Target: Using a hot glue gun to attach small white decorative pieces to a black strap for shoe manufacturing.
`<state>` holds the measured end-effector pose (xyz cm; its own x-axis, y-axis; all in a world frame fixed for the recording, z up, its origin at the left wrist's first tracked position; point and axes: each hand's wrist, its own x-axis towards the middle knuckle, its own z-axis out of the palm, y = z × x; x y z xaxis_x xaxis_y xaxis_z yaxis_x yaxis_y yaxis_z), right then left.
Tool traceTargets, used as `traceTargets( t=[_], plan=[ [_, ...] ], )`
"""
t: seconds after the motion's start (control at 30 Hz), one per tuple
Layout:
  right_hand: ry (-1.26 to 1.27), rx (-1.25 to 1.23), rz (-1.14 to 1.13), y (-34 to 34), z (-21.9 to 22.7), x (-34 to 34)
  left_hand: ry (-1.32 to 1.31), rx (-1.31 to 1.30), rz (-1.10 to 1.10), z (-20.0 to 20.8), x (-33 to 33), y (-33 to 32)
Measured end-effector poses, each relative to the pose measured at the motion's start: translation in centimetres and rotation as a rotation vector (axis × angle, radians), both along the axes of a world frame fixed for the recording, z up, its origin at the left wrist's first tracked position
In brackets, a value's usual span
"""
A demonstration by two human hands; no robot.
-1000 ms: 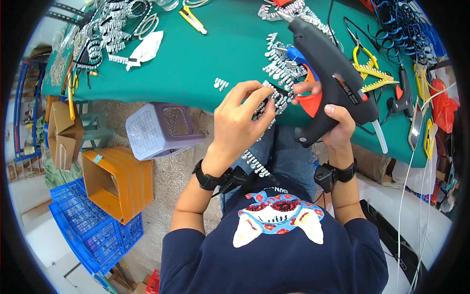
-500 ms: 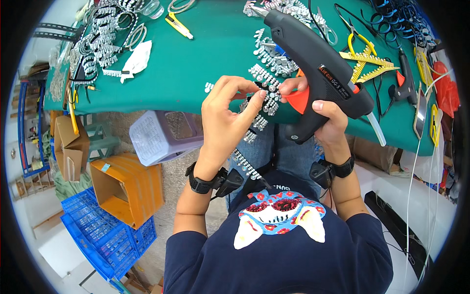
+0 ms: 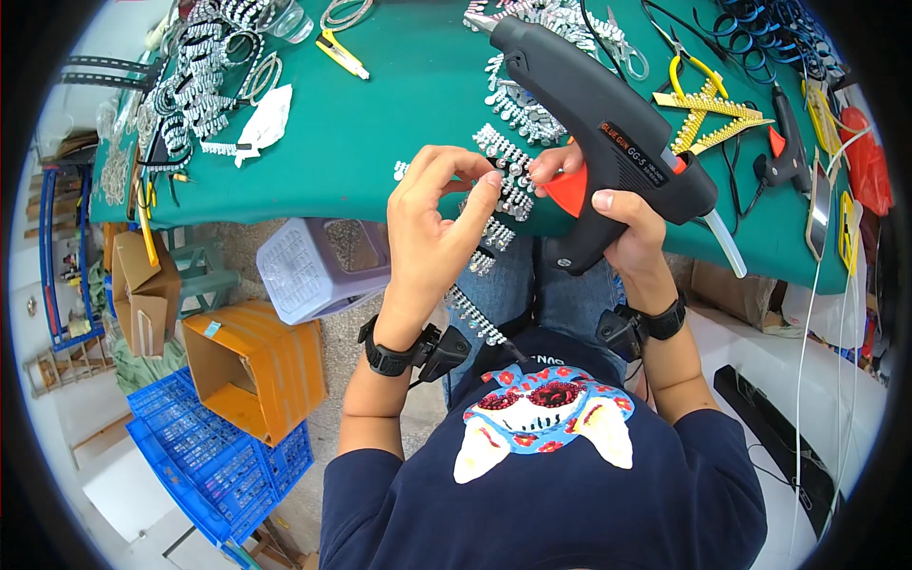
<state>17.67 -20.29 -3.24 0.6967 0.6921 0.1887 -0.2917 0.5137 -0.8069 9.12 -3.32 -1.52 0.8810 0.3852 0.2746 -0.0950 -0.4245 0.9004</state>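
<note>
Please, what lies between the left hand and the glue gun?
In the head view, the beaded trim and the fingertips of the right hand lie between the left hand and the glue gun.

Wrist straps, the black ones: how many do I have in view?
2. One strap is around the wrist of the left hand; the other strap is around the wrist of the right hand, which holds the glue gun. Others could be hidden.

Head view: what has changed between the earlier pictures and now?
The black glue gun in the right hand has shifted slightly left over the green table; the left hand now partly hides a small rhinestone piece. Nothing visibly grasped or released; yellow cutter unmoved.
</note>
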Motion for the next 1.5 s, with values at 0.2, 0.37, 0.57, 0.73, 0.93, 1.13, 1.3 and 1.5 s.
traceTargets(
  t=[0.2, 0.37, 0.57, 0.73, 0.93, 1.13, 1.3, 1.5],
  plan=[
    [0.007, -0.097, -0.066, 0.3, 0.1, -0.3, 0.003, -0.001, 0.009, -0.4, 0.2, 0.1],
    [0.009, -0.1, -0.059, 0.3, 0.2, -0.3, 0.044, -0.042, 0.012, -0.4, 0.4, 0.1],
    [0.006, 0.004, -0.005, 0.1, -0.6, 0.2, 0.043, -0.1, -0.03, -0.5, 0.2, 0.3],
    [0.009, 0.007, -0.012, 0.1, -0.5, 0.0, 0.102, -0.023, -0.053, -0.4, -0.3, 0.2],
    [0.01, -0.098, -0.082, 0.3, 0.0, -0.2, -0.043, 0.125, 0.017, -0.6, -0.9, -0.2],
    [0.065, -0.033, -0.049, 0.5, 0.2, -0.5, 0.044, 0.371, 0.068, 0.3, -2.4, -1.6],
    [-0.004, -0.114, -0.068, 0.3, 1.2, -1.0, 0.069, 0.422, -0.121, 2.3, -1.9, 1.1],
    [-0.023, -0.141, -0.042, 0.8, -0.3, -1.6, 0.103, 0.747, -0.282, 3.4, -1.1, 4.0]
  ],
)
